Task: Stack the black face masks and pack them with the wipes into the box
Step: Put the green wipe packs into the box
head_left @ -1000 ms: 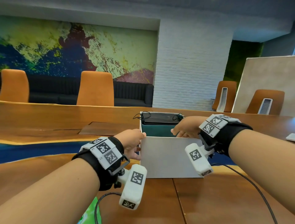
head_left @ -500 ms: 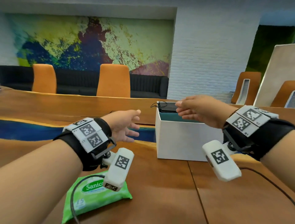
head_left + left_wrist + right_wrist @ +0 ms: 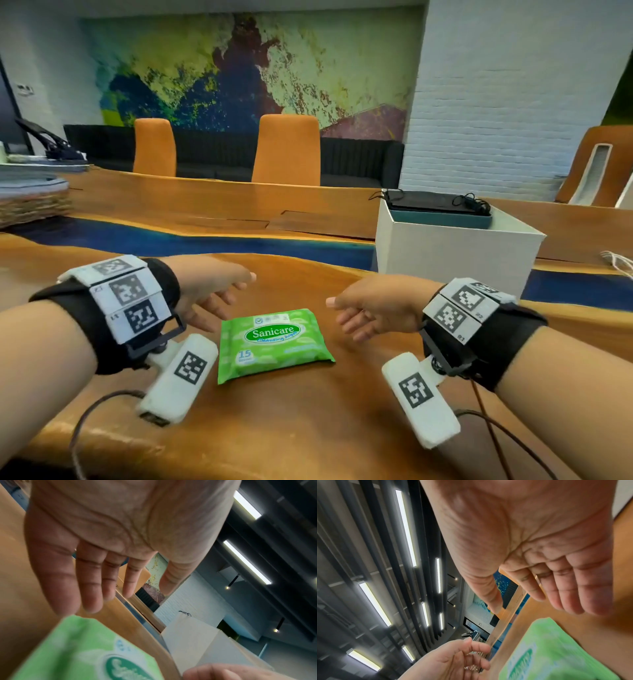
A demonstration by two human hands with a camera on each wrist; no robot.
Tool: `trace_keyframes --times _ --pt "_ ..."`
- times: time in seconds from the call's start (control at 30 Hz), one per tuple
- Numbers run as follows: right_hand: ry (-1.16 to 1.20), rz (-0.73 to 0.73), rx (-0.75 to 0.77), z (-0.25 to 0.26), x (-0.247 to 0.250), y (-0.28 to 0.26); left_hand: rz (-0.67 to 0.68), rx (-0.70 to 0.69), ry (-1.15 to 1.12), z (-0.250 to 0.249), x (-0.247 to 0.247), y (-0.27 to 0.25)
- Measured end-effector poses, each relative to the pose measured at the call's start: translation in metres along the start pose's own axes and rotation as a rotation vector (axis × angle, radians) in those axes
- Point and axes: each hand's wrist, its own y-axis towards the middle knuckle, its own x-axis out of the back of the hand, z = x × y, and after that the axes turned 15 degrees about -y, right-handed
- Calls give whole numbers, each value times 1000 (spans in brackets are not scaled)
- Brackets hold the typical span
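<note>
while one green pack of wipes [image 3: 272, 344] lies flat on the wooden table [image 3: 308, 428], label up, two hands flank it without touching it. the pack's long axis runs roughly across the view, tilted a little so that its right end sits nearer the person; its printed words read upright from the person's side. the left hand [image 3: 209, 294] hovers just beside the pack's left edge, palm turned inward, fingers [image 3: 89, 588] straight and slightly spread, holding nothing. the right hand [image 3: 373, 308] hovers just beside the pack's right edge, palm inward too, fingers [image 3: 570, 588] loosely extended and together, holding nothing. the pack lies between the two sets of fingertips and a little nearer the person than they are. one white box [image 3: 452, 253] stands farther back on the right, well apart from the hands. one stack of black face masks [image 3: 435, 202] rests across its open top, ear loops spilling over the ends; the number of masks in it cannot be counted. two orange chairs [image 3: 286, 150] stand behind the table.
</note>
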Motion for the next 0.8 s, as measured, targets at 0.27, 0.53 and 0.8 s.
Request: trace_keyframes --times 0.27,0.53,0.8 --pt "92 68 -31 -2 -22 10 76 178 165 23 -1 10" --pt "275 112 -51 -2 -27 17 155 169 85 10 -19 21" --pt "349 9 17 -5 -17 16 198 -25 -35 -28 -37 17"
